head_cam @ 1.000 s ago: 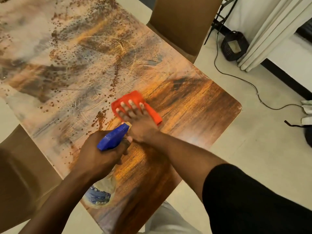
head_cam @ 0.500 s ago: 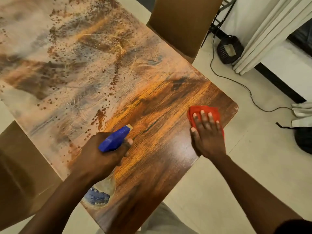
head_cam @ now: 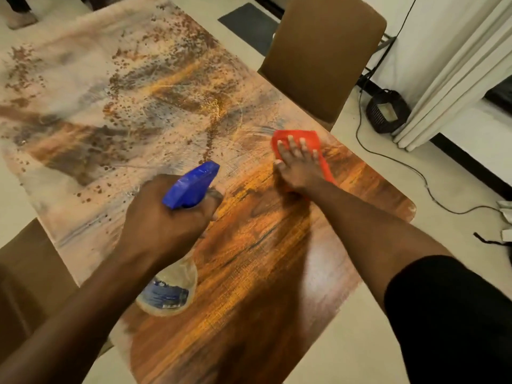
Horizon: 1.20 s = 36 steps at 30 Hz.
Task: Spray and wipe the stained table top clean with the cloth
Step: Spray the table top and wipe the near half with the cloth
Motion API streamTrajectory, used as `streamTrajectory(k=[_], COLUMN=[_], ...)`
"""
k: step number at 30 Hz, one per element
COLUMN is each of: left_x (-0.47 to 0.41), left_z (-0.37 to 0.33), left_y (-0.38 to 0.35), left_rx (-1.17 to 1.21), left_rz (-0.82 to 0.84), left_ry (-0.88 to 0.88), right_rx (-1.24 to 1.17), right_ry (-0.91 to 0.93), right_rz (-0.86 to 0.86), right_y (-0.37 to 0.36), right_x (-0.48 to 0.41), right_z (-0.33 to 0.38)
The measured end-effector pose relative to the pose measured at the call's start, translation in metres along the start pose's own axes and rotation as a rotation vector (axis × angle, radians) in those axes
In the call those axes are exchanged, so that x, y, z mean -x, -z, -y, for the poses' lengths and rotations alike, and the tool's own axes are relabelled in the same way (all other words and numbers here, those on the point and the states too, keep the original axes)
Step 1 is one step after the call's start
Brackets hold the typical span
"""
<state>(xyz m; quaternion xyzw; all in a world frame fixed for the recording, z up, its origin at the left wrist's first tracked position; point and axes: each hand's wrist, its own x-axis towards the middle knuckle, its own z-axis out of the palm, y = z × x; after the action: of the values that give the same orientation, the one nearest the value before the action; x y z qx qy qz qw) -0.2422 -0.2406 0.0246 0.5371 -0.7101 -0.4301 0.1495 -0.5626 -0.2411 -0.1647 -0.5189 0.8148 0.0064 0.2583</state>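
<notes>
The wooden table top [head_cam: 263, 273] shines dark and clean near me, while its far left part is pale, smeared and speckled with brown stains [head_cam: 155, 87]. My right hand [head_cam: 297, 167] presses flat, fingers spread, on a red cloth [head_cam: 304, 138] at the border between the clean and stained areas. My left hand [head_cam: 166, 220] grips a clear spray bottle [head_cam: 169, 292] with a blue trigger head [head_cam: 191, 185], held above the table with the nozzle pointing towards the stains.
A brown chair [head_cam: 324, 54] stands at the table's far side and another brown chair [head_cam: 25, 273] at the left edge. On the tiled floor to the right lie a black device [head_cam: 386, 110] with a trailing cable [head_cam: 415, 173], beside white curtains [head_cam: 448, 65].
My right hand slid the red cloth from the table's right corner back up and left to the edge of the stained area. The left hand with the bottle stayed about where it was.
</notes>
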Motion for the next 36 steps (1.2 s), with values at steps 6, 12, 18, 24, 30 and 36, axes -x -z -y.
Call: streamTrajectory(k=[6,12,18,24,30,36], left_x=[-0.026,-0.048,-0.088,-0.117,-0.138,-0.148], left_z=[0.011,0.030,0.040,0.043,0.057,0.066], left_y=[0.014,0.011,0.010,0.015,0.031,0.047], left_rx=[-0.080,-0.035,-0.018,-0.015,-0.043,-0.035], left_rz=[0.029,0.126,0.236,0.303,0.247,0.228], left_ry=[-0.007,-0.036,-0.036,-0.031,-0.021,-0.021], right_rx=[0.165,0.133,0.046,-0.131,-0.148,-0.003], right_ry=[0.443,0.520,-0.169,-0.566,-0.560,-0.176], right_rz=[-0.008,-0.117,-0.222,-0.252,-0.230,-0.188], right_y=[-0.103,-0.187,-0.127,-0.047,0.007,-0.003], right_x=[0.072,0.223,0.212,0.093,-0.046,-0.116], right_z=[0.119,0.098,-0.029,-0.086,-0.033,0.090])
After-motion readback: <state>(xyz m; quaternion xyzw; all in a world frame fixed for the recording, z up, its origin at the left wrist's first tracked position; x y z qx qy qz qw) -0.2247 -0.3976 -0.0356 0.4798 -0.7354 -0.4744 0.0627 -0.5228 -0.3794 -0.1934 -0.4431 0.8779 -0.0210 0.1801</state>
